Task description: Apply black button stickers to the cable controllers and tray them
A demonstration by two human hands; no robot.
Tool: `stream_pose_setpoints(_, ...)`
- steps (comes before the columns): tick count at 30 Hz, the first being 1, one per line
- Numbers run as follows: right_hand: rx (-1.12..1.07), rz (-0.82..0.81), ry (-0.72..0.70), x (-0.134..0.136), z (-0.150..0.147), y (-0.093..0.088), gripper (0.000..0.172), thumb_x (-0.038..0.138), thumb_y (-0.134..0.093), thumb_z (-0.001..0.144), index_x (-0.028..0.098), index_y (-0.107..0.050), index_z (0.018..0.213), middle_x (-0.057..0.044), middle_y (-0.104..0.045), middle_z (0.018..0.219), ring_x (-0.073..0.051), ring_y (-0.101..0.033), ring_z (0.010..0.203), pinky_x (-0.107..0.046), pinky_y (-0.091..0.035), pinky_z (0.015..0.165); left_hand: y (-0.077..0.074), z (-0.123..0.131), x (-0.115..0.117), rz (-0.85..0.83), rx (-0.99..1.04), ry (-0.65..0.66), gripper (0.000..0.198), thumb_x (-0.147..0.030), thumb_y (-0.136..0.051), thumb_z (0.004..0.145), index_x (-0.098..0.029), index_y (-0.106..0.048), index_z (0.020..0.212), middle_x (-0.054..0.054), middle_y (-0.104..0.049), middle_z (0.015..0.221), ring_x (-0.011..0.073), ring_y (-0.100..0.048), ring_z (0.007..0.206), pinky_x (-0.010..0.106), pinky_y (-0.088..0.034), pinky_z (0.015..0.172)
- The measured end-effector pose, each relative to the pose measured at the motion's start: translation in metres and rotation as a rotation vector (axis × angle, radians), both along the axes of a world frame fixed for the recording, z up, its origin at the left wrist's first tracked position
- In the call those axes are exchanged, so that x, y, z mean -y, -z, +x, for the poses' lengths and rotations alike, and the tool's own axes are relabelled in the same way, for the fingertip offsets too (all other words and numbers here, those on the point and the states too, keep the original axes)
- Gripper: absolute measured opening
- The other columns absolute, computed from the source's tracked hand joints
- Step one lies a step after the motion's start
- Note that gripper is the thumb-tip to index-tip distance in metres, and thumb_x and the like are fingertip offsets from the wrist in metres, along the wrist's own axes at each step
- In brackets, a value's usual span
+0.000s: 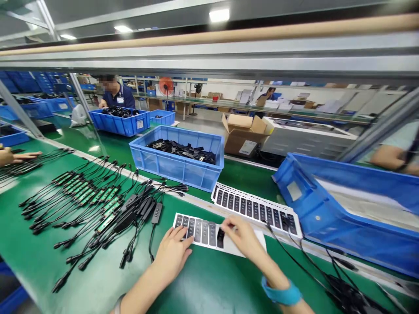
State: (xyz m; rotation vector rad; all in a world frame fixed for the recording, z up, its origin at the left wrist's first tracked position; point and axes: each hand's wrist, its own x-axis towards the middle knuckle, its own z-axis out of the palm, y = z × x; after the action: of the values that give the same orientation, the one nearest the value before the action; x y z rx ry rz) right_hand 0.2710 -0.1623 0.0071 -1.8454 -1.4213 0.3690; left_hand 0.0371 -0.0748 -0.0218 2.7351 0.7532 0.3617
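A white backing sheet with a row of dark keypad stickers lies on the green table in front of me. My left hand rests on the sheet's left part with its fingers spread. At the row's right end, my right hand pinches the upper edge of a black sticker, which looks partly lifted and bent. The sheet is bare white to the right of it. Left of my hands lies a black cable controller with buttons, beside a pile of similar controllers.
More sticker sheets lie behind. Rows of cables with green circuit boards spread leftward. A blue bin holds black parts; another blue bin stands right. Black cables lie front right. A co-worker's hand shows far left.
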Motion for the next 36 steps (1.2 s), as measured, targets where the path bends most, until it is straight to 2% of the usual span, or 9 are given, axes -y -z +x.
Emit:
stream_pose_setpoints(3, -0.210, 0.127, 0.060, 0.008, 0.006, -0.024, 0.030, 0.049, -0.056, 0.085, 0.021, -0.060, 0.075, -0.003, -0.060, 0.071, -0.019, -0.057, 0.068, -0.029, -0.047, 0.060, -0.009, 0.000, -0.005, -0.012, 0.014, -0.057, 0.034, -0.012, -0.061, 0.082, -0.023, -0.065, 0.114, 0.012, -0.060, 0.123, 0.0296, -0.058, 0.113, 0.048, -0.048, 0.097)
stream_pose_setpoints(8, -0.351, 0.295, 0.093, 0.007, -0.010, -0.057, 0.029, 0.052, -0.054, 0.089, 0.023, -0.057, 0.084, 0.002, -0.049, 0.061, -0.015, -0.049, 0.058, -0.025, -0.042, 0.055, -0.026, -0.012, -0.031, 0.000, 0.032, -0.572, 0.028, -0.014, -0.054, 0.086, -0.010, -0.057, 0.113, 0.018, -0.056, 0.109, 0.0328, -0.054, 0.105, 0.050, -0.047, 0.088)
stream_pose_setpoints(11, -0.422, 0.307, 0.000, -0.002, -0.031, -0.061, 0.029, 0.052, -0.055, 0.089, 0.024, -0.054, 0.088, 0.002, -0.050, 0.066, -0.014, -0.051, 0.058, -0.025, -0.045, 0.056, -0.031, -0.020, -0.043, -0.067, 0.071, -0.671, 0.027, -0.013, -0.053, 0.084, -0.007, -0.056, 0.110, 0.019, -0.056, 0.105, 0.0358, -0.051, 0.107, 0.052, -0.044, 0.089)
stream_pose_setpoints(15, -0.510, 0.286, -0.064, -0.016, -0.052, -0.055, 0.029, 0.052, -0.054, 0.090, 0.023, -0.050, 0.088, 0.002, -0.050, 0.076, -0.011, -0.053, 0.055, -0.025, -0.048, 0.055, -0.029, -0.024, -0.042, -0.261, 0.158, -0.624, 0.027, -0.014, -0.053, 0.081, -0.009, -0.058, 0.107, 0.015, -0.059, 0.098, 0.0303, -0.057, 0.099, 0.044, -0.046, 0.085)
stream_pose_setpoints(19, -0.595, 0.218, -0.103, -0.022, -0.060, -0.045, 0.031, 0.054, -0.054, 0.088, 0.023, -0.048, 0.089, 0.003, -0.046, 0.075, -0.010, -0.050, 0.053, -0.023, -0.046, 0.048, -0.026, -0.014, -0.027, -0.605, 0.260, -0.466, 0.016, -0.024, -0.049, 0.087, -0.015, -0.058, 0.097, 0.006, -0.065, 0.084, 0.0168, -0.064, 0.073, 0.028, -0.049, 0.063)
stream_pose_setpoints(22, -0.647, 0.179, -0.107, -0.026, -0.062, -0.035, 0.031, 0.053, -0.056, 0.087, 0.023, -0.047, 0.089, 0.004, -0.044, 0.074, -0.009, -0.047, 0.052, -0.022, -0.043, 0.044, -0.025, -0.003, -0.010, -1.115, 0.524, -0.399, 0.029, -0.036, -0.062, 0.084, -0.016, -0.051, 0.103, 0.007, -0.067, 0.091, 0.0109, -0.062, 0.063, 0.022, -0.045, 0.053)
stream_pose_setpoints(25, -0.672, 0.141, -0.104, -0.029, -0.064, -0.025, 0.030, 0.049, -0.060, 0.085, 0.023, -0.047, 0.089, 0.004, -0.044, 0.073, -0.009, -0.044, 0.052, -0.020, -0.040, 0.042, -0.027, 0.003, 0.004, -1.590, 0.814, -0.372, 0.057, -0.033, -0.084, 0.064, -0.019, -0.051, 0.108, 0.004, -0.065, 0.095, 0.0093, -0.063, 0.066, 0.021, -0.047, 0.057)
stream_pose_setpoints(30, -0.739, 0.045, -0.129, -0.032, -0.069, -0.015, 0.034, 0.050, -0.066, 0.080, 0.022, -0.052, 0.092, 0.005, -0.044, 0.067, -0.009, -0.044, 0.050, -0.019, -0.040, 0.038, -0.029, 0.005, 0.013, -1.682, 0.814, -0.334, 0.082, -0.022, -0.088, 0.061, -0.023, -0.045, 0.131, 0.005, -0.067, 0.098, 0.0174, -0.070, 0.077, 0.028, -0.054, 0.070)
stream_pose_setpoints(36, -0.779, 0.014, -0.134, -0.032, -0.077, -0.015, 0.033, 0.047, -0.069, 0.078, 0.020, -0.057, 0.093, 0.005, -0.046, 0.065, -0.009, -0.046, 0.051, -0.018, -0.042, 0.038, -0.027, 0.006, 0.017, -1.733, 0.823, -0.214, 0.076, -0.021, -0.085, 0.066, -0.020, -0.049, 0.133, 0.009, -0.072, 0.098, 0.0212, -0.072, 0.083, 0.032, -0.054, 0.078)
